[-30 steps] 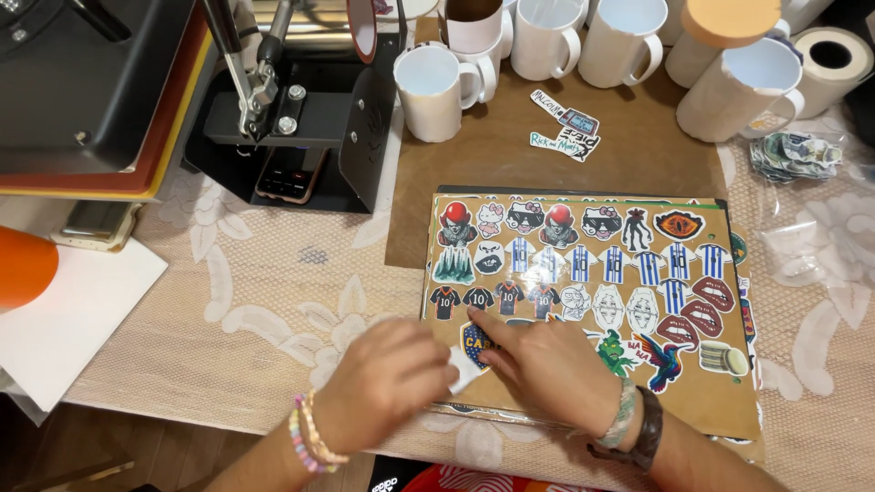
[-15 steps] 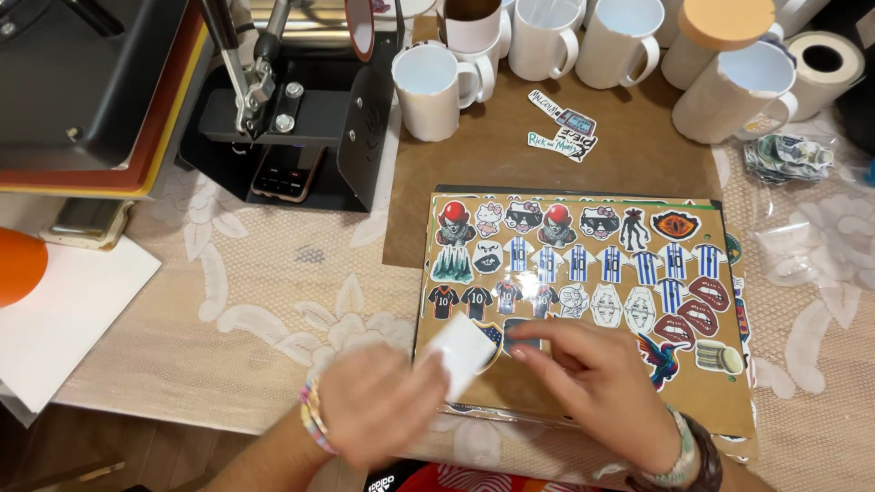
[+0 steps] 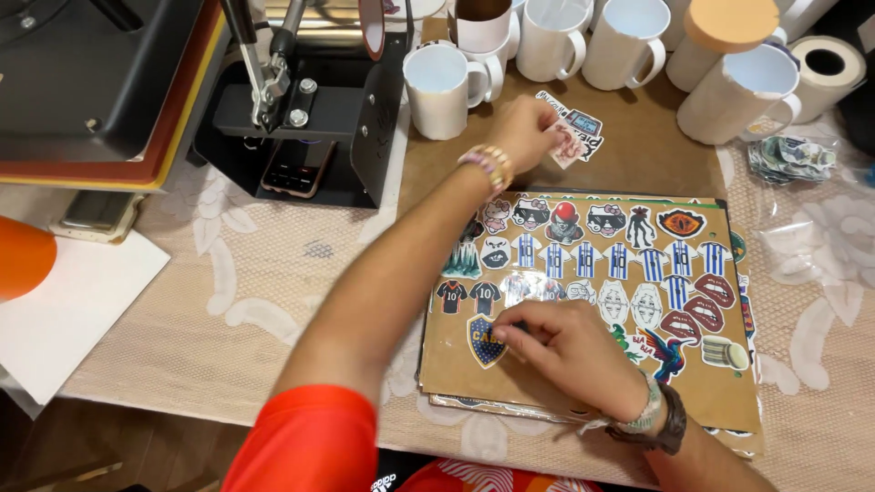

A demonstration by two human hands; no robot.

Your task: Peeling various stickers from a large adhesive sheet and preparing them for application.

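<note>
Cut sticker [image 3: 567, 146]: thin, light, floppy; pinched at edge by left hand [image 3: 527, 128]. Right hand [image 3: 570, 351] fingertips pressing shield sticker [image 3: 486, 340], nothing gripped.

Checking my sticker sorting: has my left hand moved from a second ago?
Yes. The left hand has gone from the cardboard sheet's near edge up past its far edge, toward the white mugs.

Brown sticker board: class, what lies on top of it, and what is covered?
The brown board carries rows of stickers: striped shirts, red lips, a blue shield badge. The right hand covers some near the middle; what lies beneath it cannot be seen.
</note>
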